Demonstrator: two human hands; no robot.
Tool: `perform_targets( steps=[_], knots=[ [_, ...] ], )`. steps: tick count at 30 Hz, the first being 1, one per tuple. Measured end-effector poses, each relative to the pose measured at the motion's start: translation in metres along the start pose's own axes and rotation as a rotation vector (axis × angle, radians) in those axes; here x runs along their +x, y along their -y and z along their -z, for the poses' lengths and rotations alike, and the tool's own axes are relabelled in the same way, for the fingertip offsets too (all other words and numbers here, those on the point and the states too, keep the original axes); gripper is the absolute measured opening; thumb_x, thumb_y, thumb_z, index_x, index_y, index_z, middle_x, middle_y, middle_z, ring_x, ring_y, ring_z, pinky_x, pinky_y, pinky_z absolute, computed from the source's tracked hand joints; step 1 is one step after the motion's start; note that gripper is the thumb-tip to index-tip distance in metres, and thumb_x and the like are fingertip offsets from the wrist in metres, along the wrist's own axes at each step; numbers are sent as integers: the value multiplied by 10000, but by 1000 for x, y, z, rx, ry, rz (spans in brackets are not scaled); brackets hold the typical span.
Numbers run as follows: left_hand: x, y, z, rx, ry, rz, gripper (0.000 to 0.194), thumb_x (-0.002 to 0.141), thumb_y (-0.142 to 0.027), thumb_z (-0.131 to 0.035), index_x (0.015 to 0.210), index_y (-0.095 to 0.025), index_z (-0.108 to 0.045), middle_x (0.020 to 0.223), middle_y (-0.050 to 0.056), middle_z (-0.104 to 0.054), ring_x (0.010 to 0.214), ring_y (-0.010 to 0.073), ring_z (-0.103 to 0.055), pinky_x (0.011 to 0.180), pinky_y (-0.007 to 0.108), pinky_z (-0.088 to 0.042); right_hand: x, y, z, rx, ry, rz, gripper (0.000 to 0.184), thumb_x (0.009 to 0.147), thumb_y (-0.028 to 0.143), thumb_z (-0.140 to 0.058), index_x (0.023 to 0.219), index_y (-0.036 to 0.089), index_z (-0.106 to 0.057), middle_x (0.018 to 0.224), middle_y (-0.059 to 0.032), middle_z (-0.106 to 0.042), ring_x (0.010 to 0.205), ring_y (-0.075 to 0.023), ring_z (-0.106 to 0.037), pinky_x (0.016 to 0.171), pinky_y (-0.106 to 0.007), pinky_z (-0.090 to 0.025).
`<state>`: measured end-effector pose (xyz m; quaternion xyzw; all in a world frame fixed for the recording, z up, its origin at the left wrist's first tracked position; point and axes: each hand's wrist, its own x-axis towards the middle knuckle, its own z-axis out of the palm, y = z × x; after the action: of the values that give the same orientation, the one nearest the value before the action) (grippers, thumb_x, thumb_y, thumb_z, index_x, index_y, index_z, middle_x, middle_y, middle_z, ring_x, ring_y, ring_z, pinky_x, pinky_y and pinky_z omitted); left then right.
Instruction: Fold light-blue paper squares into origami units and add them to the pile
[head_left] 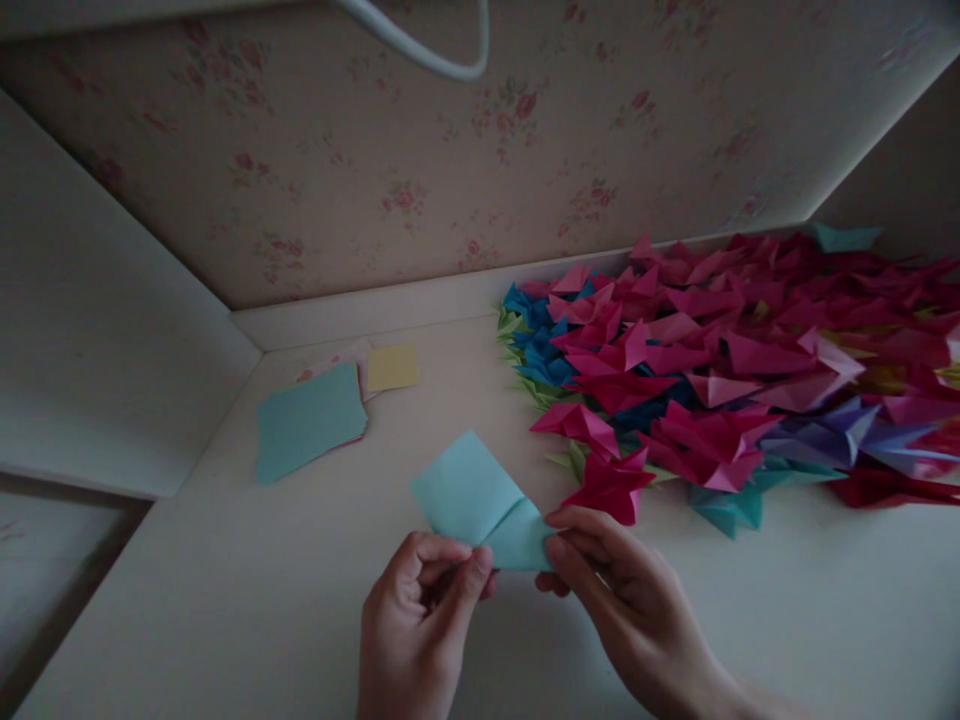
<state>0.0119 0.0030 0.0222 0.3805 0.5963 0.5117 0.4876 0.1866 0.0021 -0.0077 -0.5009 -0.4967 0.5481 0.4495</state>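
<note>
Shows floral wallpaper (337, 180) behind a white desk (262, 600), and a white panel (97, 300) at its far left corner; looks dimly lit.

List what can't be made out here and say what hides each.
All in the head view:
Underside of the light-blue paper: behind its upper face, left hand and right hand.
Teal stack: lower sheets covered by the top one.
Folded-paper pile: lower figures buried under others, right end cut off by the picture's edge.
White cable: both ends beyond the top edge.

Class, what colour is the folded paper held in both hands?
Light turquoise paper, best seen in the head view.
</note>
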Motion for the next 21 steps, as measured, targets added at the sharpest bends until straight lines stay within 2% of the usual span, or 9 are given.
perform_targets(
  steps=[5,8,10,13,16,18,21],
  knots=[
    [0,0,2,30,62,23,249,739,-347,-815,738,-194,-618,595,16,-743,573,175,-726,577,208,-578,0,0,1,0,3,12,183,983,377,-568,1067,221,-611,798,-33,-705,727,-179,-693,622,-260,-554],
    [-1,-1,-1,-24,-4,72,324,716,-369,-833,888,-189,-626,628,16,-761,573,170,-725,584,207,-584,0,0,0,14,2,20,177,979,376,-576,1072,230,-613,795,-25,-707,723,-171,-692,628,-250,-563],
    [-3,-2,-5,-85,-74,95,541,689,-369,-854,1129,-180,-601,639,8,-767,561,170,-722,584,215,-587,0,0,0,37,-1,15,184,973,382,-586,1083,237,-612,793,-20,-710,728,-171,-699,641,-248,-580],
    [-3,-4,-10,-164,-82,130,940,683,-355,-863,1469,-180,-379,642,-2,-766,568,173,-725,605,236,-595,0,0,-1,75,-10,3,192,962,386,-604,1083,239,-618,811,-21,-720,753,-175,-712,679,-258,-608],
    [2,-2,-9,-267,-47,210,1121,670,-329,-880,1554,-179,-208,721,21,-787,663,182,-746,662,255,-605,0,0,-1,88,-19,8,187,961,376,-610,1089,240,-624,816,-19,-729,767,-172,-721,704,-256,-618],
    [6,-1,-7,-323,-7,270,1094,653,-308,-895,1531,-160,-260,761,39,-793,710,180,-748,695,254,-603,1,1,-1,92,-20,16,190,966,373,-602,1100,239,-626,814,-19,-734,773,-173,-725,716,-258,-618],
    [10,-3,-4,-307,78,290,769,661,-326,-888,1326,-147,-546,804,61,-795,751,191,-747,709,248,-601,2,1,-2,94,-9,6,217,959,377,-610,1115,229,-639,840,-29,-742,780,-183,-727,729,-275,-618]
  ],
)
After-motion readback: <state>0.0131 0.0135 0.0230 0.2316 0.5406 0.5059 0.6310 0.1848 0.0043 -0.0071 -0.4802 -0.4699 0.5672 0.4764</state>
